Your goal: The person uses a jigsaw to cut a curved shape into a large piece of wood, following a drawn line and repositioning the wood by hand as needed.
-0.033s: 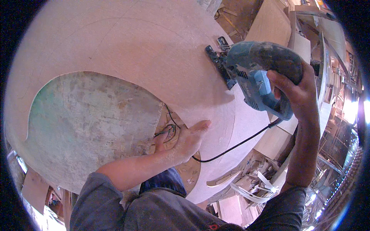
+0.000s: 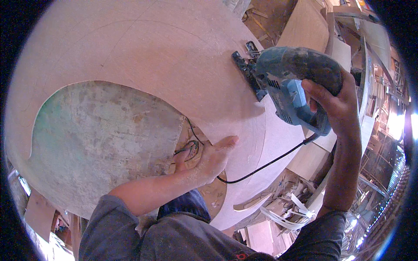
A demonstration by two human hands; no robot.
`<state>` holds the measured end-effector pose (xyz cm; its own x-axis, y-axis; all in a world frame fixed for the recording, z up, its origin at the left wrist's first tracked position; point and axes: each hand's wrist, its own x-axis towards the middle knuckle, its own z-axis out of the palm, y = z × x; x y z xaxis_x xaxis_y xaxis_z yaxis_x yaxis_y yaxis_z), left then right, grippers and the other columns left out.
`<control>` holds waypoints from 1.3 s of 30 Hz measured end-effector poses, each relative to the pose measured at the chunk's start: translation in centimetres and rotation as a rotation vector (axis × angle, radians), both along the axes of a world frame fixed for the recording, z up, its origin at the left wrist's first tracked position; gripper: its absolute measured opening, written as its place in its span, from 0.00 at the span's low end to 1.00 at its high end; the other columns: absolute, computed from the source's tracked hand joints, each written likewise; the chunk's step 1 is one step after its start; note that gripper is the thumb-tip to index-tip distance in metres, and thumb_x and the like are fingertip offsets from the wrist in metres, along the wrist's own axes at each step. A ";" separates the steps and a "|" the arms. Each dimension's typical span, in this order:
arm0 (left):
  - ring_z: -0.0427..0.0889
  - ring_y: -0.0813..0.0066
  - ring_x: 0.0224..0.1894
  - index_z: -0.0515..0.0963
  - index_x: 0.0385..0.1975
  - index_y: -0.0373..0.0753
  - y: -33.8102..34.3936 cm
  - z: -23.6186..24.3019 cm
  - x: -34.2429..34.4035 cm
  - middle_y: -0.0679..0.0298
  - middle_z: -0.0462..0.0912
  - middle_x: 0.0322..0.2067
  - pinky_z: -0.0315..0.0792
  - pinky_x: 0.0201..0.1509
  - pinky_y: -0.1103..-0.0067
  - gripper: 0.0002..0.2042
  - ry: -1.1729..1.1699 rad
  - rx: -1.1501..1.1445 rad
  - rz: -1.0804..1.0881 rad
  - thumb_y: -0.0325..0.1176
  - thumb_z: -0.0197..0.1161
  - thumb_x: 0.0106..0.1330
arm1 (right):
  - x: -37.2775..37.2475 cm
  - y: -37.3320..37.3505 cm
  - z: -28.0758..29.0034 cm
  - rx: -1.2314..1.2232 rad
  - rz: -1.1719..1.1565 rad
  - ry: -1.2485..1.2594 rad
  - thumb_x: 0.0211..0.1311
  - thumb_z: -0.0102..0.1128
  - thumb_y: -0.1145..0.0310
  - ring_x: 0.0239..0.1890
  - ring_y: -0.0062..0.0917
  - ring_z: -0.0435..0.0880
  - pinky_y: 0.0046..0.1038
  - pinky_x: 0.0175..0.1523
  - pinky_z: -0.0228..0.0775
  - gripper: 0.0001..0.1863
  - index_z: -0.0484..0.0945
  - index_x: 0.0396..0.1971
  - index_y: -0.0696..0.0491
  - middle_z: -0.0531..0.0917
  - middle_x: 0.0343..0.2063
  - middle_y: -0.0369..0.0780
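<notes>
My right hand (image 2: pixel 342 104) is wrapped round the handle of a blue and black jigsaw (image 2: pixel 285 98), its thumb toward the inside of the grip. The saw's base rests at the right edge of a large, pale plywood sheet (image 2: pixel 174 56) with faint curved pencil lines. From the saw's rear a black power cord (image 2: pixel 272 161) loops down past my left wrist. At the sheet's curved cut-out edge, my left hand (image 2: pixel 215 158) lies with its thumb along the top face. Its other fingers are hidden beneath the sheet, so it appears to grip the edge. The blade is not visible.
A worn, stained board (image 2: pixel 109 130) shows through the big curved opening at left. More of the cord and a foot (image 2: pixel 182 158) show below the sheet. Wood scraps, white strapping (image 2: pixel 289 217) and plywood panels (image 2: pixel 307 28) lie to the right.
</notes>
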<state>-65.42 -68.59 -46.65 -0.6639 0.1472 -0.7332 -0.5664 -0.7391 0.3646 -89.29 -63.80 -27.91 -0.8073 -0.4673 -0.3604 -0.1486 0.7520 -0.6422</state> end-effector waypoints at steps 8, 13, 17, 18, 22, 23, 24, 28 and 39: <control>0.71 0.71 0.61 0.70 0.58 0.24 0.3 -0.2 0.1 0.54 0.75 0.58 0.62 0.67 0.79 0.24 -0.032 0.011 0.031 0.39 0.58 0.72 | -0.4 0.1 -0.1 0.006 0.039 -0.019 0.53 0.73 0.67 0.19 0.12 0.76 0.17 0.22 0.70 0.18 0.81 0.42 0.56 0.83 0.25 0.32; 0.74 0.70 0.59 0.72 0.55 0.25 0.7 -0.9 0.3 0.54 0.76 0.56 0.65 0.64 0.79 0.22 -0.020 0.012 0.039 0.38 0.60 0.71 | -0.5 -0.1 -0.1 0.001 0.049 -0.006 0.53 0.73 0.67 0.19 0.12 0.76 0.17 0.22 0.70 0.18 0.81 0.42 0.56 0.83 0.25 0.32; 0.75 0.70 0.58 0.72 0.54 0.26 0.2 -0.1 0.0 0.54 0.77 0.55 0.66 0.63 0.78 0.21 -0.016 -0.035 0.035 0.38 0.60 0.71 | -0.7 0.1 -0.2 -0.009 0.063 0.002 0.52 0.74 0.66 0.19 0.12 0.76 0.16 0.22 0.70 0.18 0.81 0.42 0.56 0.83 0.25 0.32; 0.75 0.71 0.58 0.72 0.54 0.26 0.3 -0.2 0.0 0.55 0.78 0.54 0.66 0.63 0.78 0.21 -0.014 -0.046 0.047 0.38 0.60 0.71 | -0.8 0.1 -0.1 -0.008 0.064 -0.005 0.52 0.74 0.66 0.19 0.12 0.76 0.16 0.22 0.70 0.18 0.81 0.42 0.56 0.84 0.26 0.32; 0.75 0.71 0.56 0.73 0.54 0.26 0.6 -0.7 0.3 0.55 0.78 0.53 0.66 0.62 0.78 0.21 -0.005 -0.027 0.050 0.39 0.61 0.70 | -0.5 -0.4 0.0 0.014 0.051 -0.003 0.54 0.73 0.67 0.19 0.17 0.75 0.19 0.23 0.67 0.20 0.76 0.42 0.60 0.79 0.22 0.35; 0.75 0.71 0.56 0.73 0.54 0.26 0.5 -0.5 0.2 0.55 0.78 0.53 0.66 0.62 0.78 0.21 -0.006 -0.029 0.051 0.39 0.61 0.70 | -0.4 -0.5 0.0 0.012 0.052 -0.005 0.54 0.73 0.67 0.19 0.17 0.75 0.19 0.23 0.67 0.20 0.76 0.42 0.60 0.79 0.22 0.35; 0.75 0.72 0.56 0.73 0.54 0.26 0.3 -0.3 0.2 0.56 0.78 0.54 0.67 0.62 0.78 0.21 -0.014 -0.027 0.052 0.38 0.61 0.70 | -0.3 -0.6 0.0 0.016 0.048 -0.004 0.54 0.73 0.67 0.19 0.17 0.75 0.19 0.23 0.67 0.19 0.76 0.42 0.60 0.79 0.22 0.35; 0.75 0.72 0.56 0.73 0.55 0.27 0.5 -0.6 0.4 0.56 0.77 0.54 0.66 0.61 0.78 0.22 -0.025 -0.008 0.032 0.38 0.61 0.70 | -0.3 -0.8 0.2 0.018 0.070 -0.027 0.55 0.72 0.68 0.19 0.16 0.75 0.19 0.23 0.66 0.18 0.76 0.41 0.60 0.79 0.22 0.35; 0.74 0.73 0.55 0.73 0.55 0.33 -1.6 1.8 0.3 0.60 0.77 0.52 0.67 0.61 0.74 0.25 0.022 0.116 0.212 0.43 0.67 0.65 | -0.3 -0.4 1.4 -0.046 0.095 -0.054 0.54 0.71 0.64 0.21 0.14 0.76 0.19 0.24 0.70 0.19 0.81 0.45 0.54 0.83 0.26 0.31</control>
